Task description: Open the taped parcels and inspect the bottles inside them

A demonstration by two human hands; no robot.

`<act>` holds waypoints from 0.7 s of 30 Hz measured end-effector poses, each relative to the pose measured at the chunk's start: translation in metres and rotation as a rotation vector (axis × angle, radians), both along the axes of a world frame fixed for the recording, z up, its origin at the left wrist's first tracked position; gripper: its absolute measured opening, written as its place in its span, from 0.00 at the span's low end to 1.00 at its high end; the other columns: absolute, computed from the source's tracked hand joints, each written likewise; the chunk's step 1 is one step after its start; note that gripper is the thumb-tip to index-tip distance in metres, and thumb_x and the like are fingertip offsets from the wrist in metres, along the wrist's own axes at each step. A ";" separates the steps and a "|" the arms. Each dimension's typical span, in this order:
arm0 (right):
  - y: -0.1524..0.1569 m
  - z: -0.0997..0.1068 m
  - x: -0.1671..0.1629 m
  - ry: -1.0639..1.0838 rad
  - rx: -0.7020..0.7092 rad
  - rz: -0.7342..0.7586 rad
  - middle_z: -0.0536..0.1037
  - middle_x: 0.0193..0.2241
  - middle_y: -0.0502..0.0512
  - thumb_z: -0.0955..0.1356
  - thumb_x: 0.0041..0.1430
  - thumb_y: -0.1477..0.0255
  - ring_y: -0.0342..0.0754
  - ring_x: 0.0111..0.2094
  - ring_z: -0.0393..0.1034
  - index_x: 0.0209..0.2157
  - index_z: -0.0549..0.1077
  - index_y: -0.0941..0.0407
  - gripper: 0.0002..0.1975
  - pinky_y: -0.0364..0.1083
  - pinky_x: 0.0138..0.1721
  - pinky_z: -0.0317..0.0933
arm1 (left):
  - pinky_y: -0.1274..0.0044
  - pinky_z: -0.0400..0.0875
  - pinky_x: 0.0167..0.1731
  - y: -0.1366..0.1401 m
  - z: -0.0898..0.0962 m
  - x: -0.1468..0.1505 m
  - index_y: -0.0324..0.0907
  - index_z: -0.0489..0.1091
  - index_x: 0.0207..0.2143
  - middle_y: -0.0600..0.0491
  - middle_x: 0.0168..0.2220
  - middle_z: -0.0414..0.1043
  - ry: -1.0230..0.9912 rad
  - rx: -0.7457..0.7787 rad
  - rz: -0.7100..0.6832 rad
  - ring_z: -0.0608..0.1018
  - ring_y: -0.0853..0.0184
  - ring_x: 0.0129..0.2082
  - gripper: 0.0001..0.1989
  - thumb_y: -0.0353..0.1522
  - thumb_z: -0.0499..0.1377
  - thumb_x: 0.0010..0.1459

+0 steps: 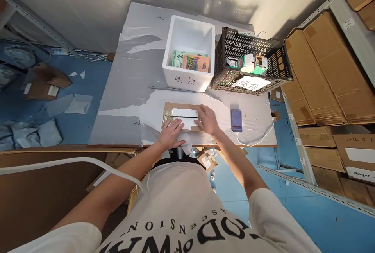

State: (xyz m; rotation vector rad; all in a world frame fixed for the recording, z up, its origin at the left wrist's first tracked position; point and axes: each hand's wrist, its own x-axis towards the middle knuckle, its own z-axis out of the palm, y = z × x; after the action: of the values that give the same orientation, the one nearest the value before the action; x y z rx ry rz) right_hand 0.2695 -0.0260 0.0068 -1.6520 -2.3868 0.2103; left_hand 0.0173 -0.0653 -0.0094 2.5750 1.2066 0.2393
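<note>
A small flat cardboard box [183, 108] with a white label and clear tape at its left end lies on the table in front of me. A thin dark line runs lengthwise along its top. My left hand [171, 133] lies on the box's near left edge, fingers stretched over it and thumb apart. At the right end, my right hand [208, 120] has its fingers bent around the box; part of that end is hidden beneath it.
Behind the box stand a white foam bin [187, 79] holding colourful packs and a black plastic crate [252, 38] with small boxes. A phone [236, 120] with a white cable lies at right. Shelving with cartons [322, 69] lines the right side; parcels [49, 131] lie on the floor at left.
</note>
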 end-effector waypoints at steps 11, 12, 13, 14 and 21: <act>0.074 0.053 -0.030 -0.360 -0.311 0.191 0.77 0.44 0.62 0.53 0.69 0.66 0.55 0.44 0.70 0.53 0.66 0.56 0.19 0.49 0.43 0.61 | 0.58 0.42 0.63 -0.008 -0.003 -0.004 0.38 0.52 0.65 0.40 0.67 0.49 0.067 0.006 -0.022 0.53 0.49 0.66 0.45 0.51 0.58 0.50; 0.087 0.057 -0.027 -0.345 -0.331 0.156 0.78 0.41 0.61 0.53 0.68 0.63 0.55 0.42 0.71 0.52 0.67 0.55 0.20 0.49 0.41 0.62 | 0.58 0.41 0.63 -0.010 -0.003 -0.004 0.39 0.51 0.65 0.41 0.67 0.48 0.073 0.008 -0.022 0.51 0.49 0.67 0.46 0.51 0.58 0.50; 0.098 0.059 -0.025 -0.326 -0.347 0.107 0.78 0.40 0.61 0.54 0.68 0.60 0.55 0.41 0.71 0.50 0.68 0.55 0.21 0.49 0.41 0.62 | 0.58 0.41 0.63 -0.011 -0.002 -0.003 0.39 0.51 0.66 0.41 0.68 0.47 0.077 0.010 -0.021 0.50 0.50 0.67 0.46 0.50 0.59 0.50; 0.108 0.059 -0.024 -0.305 -0.357 0.050 0.78 0.41 0.61 0.55 0.67 0.58 0.55 0.42 0.71 0.50 0.69 0.55 0.21 0.49 0.41 0.62 | 0.58 0.41 0.63 -0.012 -0.001 -0.003 0.39 0.50 0.66 0.41 0.68 0.45 0.080 0.011 -0.018 0.49 0.49 0.67 0.46 0.50 0.59 0.50; 0.082 0.034 -0.027 -0.101 0.028 -0.074 0.60 0.61 0.69 0.57 0.66 0.71 0.58 0.62 0.53 0.60 0.61 0.60 0.22 0.59 0.60 0.49 | 0.61 0.47 0.63 -0.005 0.014 -0.017 0.37 0.51 0.65 0.38 0.67 0.46 0.022 0.043 0.019 0.50 0.52 0.68 0.40 0.41 0.59 0.53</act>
State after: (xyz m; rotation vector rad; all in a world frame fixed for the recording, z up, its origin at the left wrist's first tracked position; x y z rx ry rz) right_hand 0.2420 0.0557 0.0410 -1.7746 -2.3830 0.0818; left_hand 0.0007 -0.0702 0.0046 2.6099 1.2476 0.2445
